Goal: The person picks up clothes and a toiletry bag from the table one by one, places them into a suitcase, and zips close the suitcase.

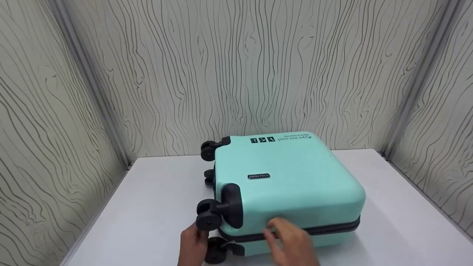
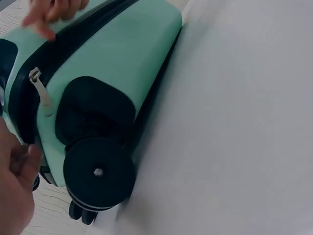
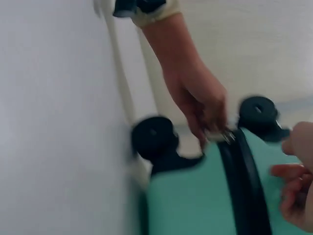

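Observation:
A mint-green hard-shell suitcase point(image 1: 288, 192) lies flat, its black wheels point(image 1: 209, 218) toward the left. My left hand point(image 1: 193, 244) is at the wheel end, partly behind a wheel; in the left wrist view its thumb and finger pinch at the black zipper band point(image 2: 27, 110). A pale zipper pull point(image 2: 43, 98) dangles at the corner, just beyond those fingertips. Along the suitcase's near side is my right hand point(image 1: 292, 242), blurred, its fingers loosely bent beside the zipper band and holding nothing visible. The underside of the suitcase is hidden.
The suitcase rests on a white table point(image 1: 147, 207). Wood-grain patterned panels point(image 1: 221, 74) stand behind it and at both sides, joined by grey corner strips point(image 1: 88, 74). A brand plate point(image 1: 258, 176) and printed lettering mark the upper shell.

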`<state>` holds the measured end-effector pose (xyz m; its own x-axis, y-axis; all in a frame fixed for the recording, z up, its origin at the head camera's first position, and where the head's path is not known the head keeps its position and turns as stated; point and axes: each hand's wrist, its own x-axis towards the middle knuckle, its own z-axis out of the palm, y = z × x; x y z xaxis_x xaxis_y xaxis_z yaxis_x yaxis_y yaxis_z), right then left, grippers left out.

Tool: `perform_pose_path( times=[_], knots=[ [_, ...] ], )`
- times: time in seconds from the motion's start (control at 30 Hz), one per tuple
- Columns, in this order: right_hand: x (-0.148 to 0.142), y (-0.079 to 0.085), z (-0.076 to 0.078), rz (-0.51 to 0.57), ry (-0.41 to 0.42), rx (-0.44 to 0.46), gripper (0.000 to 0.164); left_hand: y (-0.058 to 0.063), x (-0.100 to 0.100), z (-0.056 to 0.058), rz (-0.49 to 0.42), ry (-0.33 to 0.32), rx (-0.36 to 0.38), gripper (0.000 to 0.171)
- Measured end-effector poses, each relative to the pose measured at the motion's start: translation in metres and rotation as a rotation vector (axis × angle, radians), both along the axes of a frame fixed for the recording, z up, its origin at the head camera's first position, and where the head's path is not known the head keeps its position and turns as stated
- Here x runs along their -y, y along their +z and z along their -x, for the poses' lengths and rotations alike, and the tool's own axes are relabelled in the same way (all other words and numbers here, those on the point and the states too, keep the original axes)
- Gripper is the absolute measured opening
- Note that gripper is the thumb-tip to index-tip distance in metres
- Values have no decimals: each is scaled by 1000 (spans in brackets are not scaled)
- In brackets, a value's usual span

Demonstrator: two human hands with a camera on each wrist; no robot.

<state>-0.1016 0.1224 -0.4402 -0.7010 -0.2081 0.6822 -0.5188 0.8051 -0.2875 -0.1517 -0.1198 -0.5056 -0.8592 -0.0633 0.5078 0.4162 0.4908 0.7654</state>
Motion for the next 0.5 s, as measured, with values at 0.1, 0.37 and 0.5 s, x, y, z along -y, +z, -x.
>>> perform_pose_path(
  times=[0.1, 0.37, 0.5],
  knots=[
    [-31, 9, -3, 101, -236, -31, 33, 7, 1, 7, 16, -17, 155, 19],
    [-72, 8, 1, 301, -360, 270, 83, 14, -20, 3, -159, 20, 365, 29],
    [-80, 10, 15, 406, -328, 206, 78, 15, -40, -4, -185, 79, 310, 33]
  ],
)
